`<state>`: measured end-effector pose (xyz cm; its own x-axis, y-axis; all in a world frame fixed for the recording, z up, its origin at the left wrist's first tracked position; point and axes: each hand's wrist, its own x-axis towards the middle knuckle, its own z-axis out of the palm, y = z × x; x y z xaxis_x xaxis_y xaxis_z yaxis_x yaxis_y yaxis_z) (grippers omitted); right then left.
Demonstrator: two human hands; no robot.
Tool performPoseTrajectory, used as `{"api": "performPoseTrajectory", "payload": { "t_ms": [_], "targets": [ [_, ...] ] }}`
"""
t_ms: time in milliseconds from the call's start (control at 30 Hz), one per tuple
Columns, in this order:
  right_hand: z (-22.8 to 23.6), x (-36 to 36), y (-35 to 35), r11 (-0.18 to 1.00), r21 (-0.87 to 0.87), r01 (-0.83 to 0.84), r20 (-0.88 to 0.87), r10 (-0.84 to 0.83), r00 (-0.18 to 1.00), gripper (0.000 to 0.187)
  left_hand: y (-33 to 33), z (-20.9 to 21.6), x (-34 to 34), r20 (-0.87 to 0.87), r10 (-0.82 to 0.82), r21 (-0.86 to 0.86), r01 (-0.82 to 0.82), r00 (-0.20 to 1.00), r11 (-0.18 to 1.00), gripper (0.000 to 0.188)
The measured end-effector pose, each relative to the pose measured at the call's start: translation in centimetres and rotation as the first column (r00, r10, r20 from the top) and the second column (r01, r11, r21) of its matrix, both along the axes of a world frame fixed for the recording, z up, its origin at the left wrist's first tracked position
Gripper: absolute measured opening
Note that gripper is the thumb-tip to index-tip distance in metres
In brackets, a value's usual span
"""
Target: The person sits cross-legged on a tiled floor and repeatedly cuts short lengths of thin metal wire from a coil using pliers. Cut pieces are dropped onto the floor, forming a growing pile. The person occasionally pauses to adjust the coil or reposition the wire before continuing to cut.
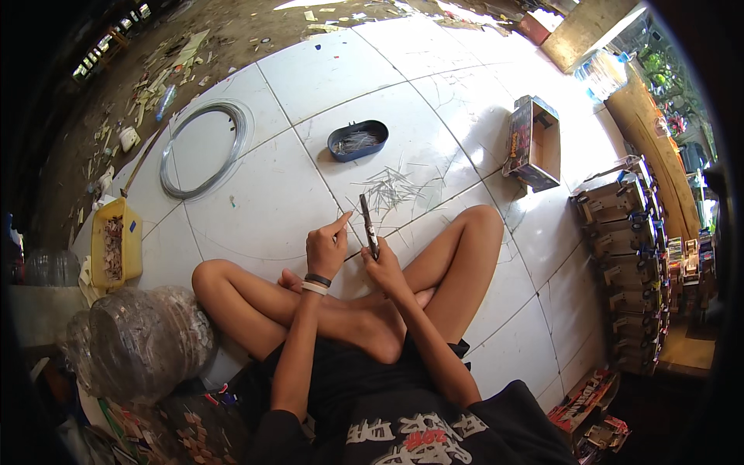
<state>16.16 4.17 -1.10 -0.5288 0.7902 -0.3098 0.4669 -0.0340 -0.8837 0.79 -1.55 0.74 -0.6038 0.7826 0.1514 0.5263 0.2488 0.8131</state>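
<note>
1. White tile floor (283, 194): bordered by dirt ground (240, 50) at 11 o'clock, stacked wooden toys (632, 267) at 3.
2. Tile separates your hands from the wire coil (235, 147) at 10 and box (521, 141) at 2.
3. Your right hand (384, 267) grips the slender dark tool (367, 221), tip toward 12.
4. Your left hand (325, 252) extends its index finger beside the tool; whether its curled fingers hold anything cannot be told.
5. Wire pieces (390, 190) lie at 1, beyond your fingers.

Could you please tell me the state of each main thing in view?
Dark slender hand tool: held in the right hand.
Left hand: index finger extended; grip unclear.
Thin silver wire pieces: loosely scattered.
Dark blue oval tub: open, holding similar pieces.
Large silver wire coil: lying flat.
Yellow rectangular tub: open, containing brown bits.
Dark printed box: open.
</note>
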Motion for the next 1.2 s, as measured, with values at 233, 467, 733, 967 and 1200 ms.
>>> {"api": "performPoseTrajectory", "payload": {
  "t_ms": [233,467,733,967,1200],
  "targets": [
    [0.3,0.5,-0.9,1.000,0.031,0.004,-0.024,-0.004,1.000,0.033,-0.1,1.3,0.3,0.036,-0.024,-0.101,0.028,0.999,0.995,0.031],
    [0.0,-0.1,-1.1,0.999,0.036,-0.033,0.029,0.032,0.999,0.024,0.2,0.7,0.1,0.021,0.005,-0.073,-0.004,1.000,0.997,0.031],
    [-0.1,-0.6,-1.1,0.998,0.060,-0.032,0.137,0.023,0.990,0.025,0.1,-0.5,0.3,0.124,0.026,-0.081,-0.016,0.992,0.997,0.030],
    [-0.2,-1.7,1.1,0.996,0.085,-0.003,0.219,-0.016,0.976,0.027,0.0,-0.5,-1.2,0.068,0.080,-0.092,-0.073,0.994,0.993,0.030],
    [0.3,-0.6,0.7,0.997,-0.038,-0.064,-0.036,0.063,0.997,0.032,1.1,0.0,-1.3,0.182,0.067,-0.104,-0.048,0.981,0.993,0.027]
  ]
}}
